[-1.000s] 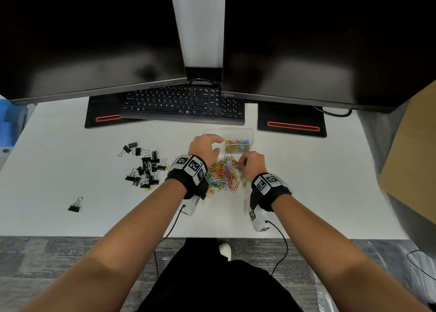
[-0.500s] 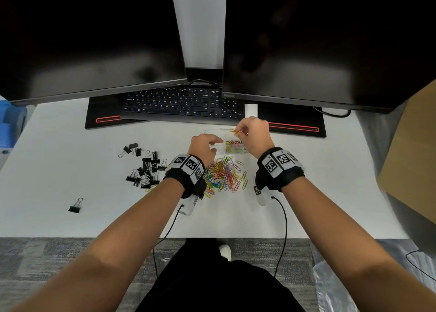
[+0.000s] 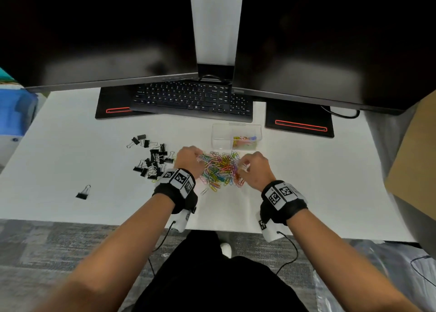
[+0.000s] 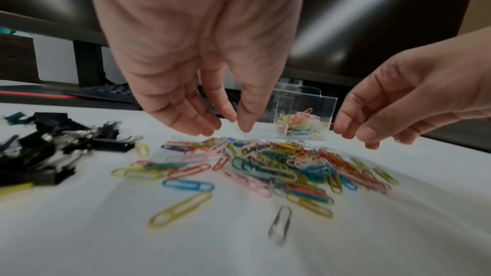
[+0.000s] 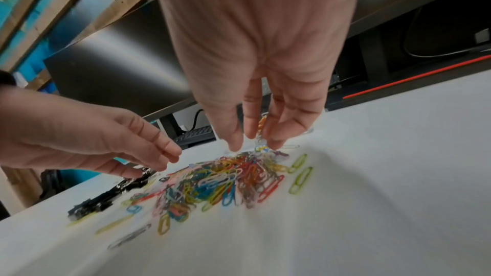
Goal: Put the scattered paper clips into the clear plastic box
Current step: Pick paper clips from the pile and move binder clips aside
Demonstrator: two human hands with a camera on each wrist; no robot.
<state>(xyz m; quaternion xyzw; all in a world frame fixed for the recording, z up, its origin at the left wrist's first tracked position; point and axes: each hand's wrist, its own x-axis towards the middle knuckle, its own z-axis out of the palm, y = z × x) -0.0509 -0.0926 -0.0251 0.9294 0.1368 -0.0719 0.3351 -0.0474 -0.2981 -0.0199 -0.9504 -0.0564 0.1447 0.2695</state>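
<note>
A heap of coloured paper clips (image 3: 219,170) lies on the white desk (image 3: 70,160), a few strays on its near side. Behind it stands the clear plastic box (image 3: 220,137), with several clips in its right part (image 4: 300,123). My left hand (image 3: 197,157) hovers over the heap's left far edge, fingers hanging down loosely (image 4: 226,127) and holding nothing. My right hand (image 3: 243,167) hovers over the heap's right side, fingers pointing down (image 5: 252,144). The left wrist view shows its fingers (image 4: 353,135) apart and without a clip.
Black binder clips (image 3: 153,160) are piled just left of my left hand; one more (image 3: 83,192) lies apart at the near left. A keyboard (image 3: 191,99) and two monitors stand behind the box. A brown cardboard sheet (image 3: 415,151) stands at the right.
My right hand carried a clip from the heap up over the box, and is now back down at the heap without it. My left hand drew back from the box to the heap's left edge.
</note>
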